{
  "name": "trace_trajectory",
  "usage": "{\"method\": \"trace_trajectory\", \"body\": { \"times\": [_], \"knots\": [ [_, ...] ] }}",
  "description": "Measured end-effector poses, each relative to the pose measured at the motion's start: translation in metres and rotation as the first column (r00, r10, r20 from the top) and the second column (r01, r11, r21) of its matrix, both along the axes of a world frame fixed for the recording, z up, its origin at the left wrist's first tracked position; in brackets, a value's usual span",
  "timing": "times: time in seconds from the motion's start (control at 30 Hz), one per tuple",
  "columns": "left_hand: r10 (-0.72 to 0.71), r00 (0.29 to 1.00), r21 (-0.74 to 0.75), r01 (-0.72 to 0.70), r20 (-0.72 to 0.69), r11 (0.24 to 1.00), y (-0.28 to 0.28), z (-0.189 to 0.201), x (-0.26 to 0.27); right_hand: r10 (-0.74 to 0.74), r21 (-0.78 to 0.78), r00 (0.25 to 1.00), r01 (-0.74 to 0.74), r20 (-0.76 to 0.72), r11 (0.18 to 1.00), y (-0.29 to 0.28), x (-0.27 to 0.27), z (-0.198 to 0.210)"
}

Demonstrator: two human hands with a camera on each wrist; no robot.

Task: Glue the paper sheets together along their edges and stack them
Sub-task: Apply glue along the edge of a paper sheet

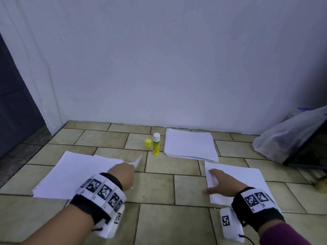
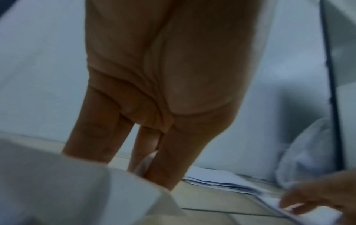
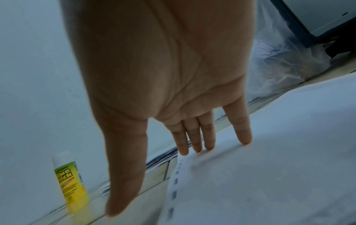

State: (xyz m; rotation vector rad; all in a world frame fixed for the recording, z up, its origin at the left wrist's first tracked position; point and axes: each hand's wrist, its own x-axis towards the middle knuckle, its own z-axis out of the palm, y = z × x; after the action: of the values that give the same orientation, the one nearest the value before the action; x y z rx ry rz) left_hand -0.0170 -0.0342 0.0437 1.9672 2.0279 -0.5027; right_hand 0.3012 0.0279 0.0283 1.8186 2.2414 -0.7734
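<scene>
A spread pile of white sheets (image 1: 76, 174) lies on the tiled floor at the left. My left hand (image 1: 131, 165) pinches the raised right corner of the top sheet (image 2: 148, 161) between thumb and fingers. At the right lies a single sheet with punched holes (image 1: 247, 179) down its left edge. My right hand (image 1: 215, 180) rests flat on that edge, its straight fingers (image 3: 194, 141) touching the paper. An uncapped glue stick (image 1: 156, 144) stands upright between the papers, further back, with its yellow cap (image 1: 148, 143) beside it.
A neat stack of more sheets (image 1: 191, 145) lies near the wall, right of the glue stick. A clear plastic bag (image 1: 286, 135) and a dark framed panel (image 1: 307, 152) sit at the far right. A dark doorway (image 1: 16, 106) is at the left.
</scene>
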Motion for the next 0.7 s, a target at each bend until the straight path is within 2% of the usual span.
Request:
{"method": "trace_trajectory", "body": {
  "times": [0.1, 0.23, 0.33, 0.43, 0.53, 0.63, 0.7],
  "knots": [
    [-0.036, 0.991, 0.020, 0.034, 0.129, 0.999, -0.005, 0.003, 0.046, -0.049, 0.042, 0.998, 0.050, -0.031, 0.998, 0.004, 0.000, -0.004],
    [-0.037, 0.970, -0.021, 0.044, 0.241, 0.999, -0.005, 0.001, 0.081, -0.020, 0.142, 0.999, 0.014, 0.041, 0.990, 0.009, 0.002, -0.009],
    [-0.054, 0.971, -0.087, 0.077, 0.234, 0.993, 0.003, -0.007, 0.081, -0.013, 0.201, 0.997, -0.002, 0.077, 0.980, 0.013, 0.002, -0.012],
    [-0.120, 0.969, -0.070, 0.138, 0.216, 0.988, 0.007, -0.008, 0.075, -0.004, 0.253, 0.990, -0.032, 0.143, 0.967, 0.018, 0.002, -0.011],
    [-0.209, 0.956, -0.057, 0.225, 0.207, 0.973, 0.007, -0.015, 0.064, 0.025, 0.229, 0.986, -0.064, 0.168, 0.971, 0.024, 0.002, -0.009],
    [-0.215, 0.949, -0.054, 0.233, 0.232, 0.971, 0.006, -0.023, 0.057, 0.054, 0.224, 0.983, -0.093, 0.173, 0.970, 0.029, 0.001, -0.004],
    [-0.252, 0.950, -0.094, 0.272, 0.183, 0.958, 0.007, -0.025, 0.056, 0.067, 0.220, 0.979, -0.109, 0.190, 0.969, 0.032, 0.002, -0.002]
  ]
}}
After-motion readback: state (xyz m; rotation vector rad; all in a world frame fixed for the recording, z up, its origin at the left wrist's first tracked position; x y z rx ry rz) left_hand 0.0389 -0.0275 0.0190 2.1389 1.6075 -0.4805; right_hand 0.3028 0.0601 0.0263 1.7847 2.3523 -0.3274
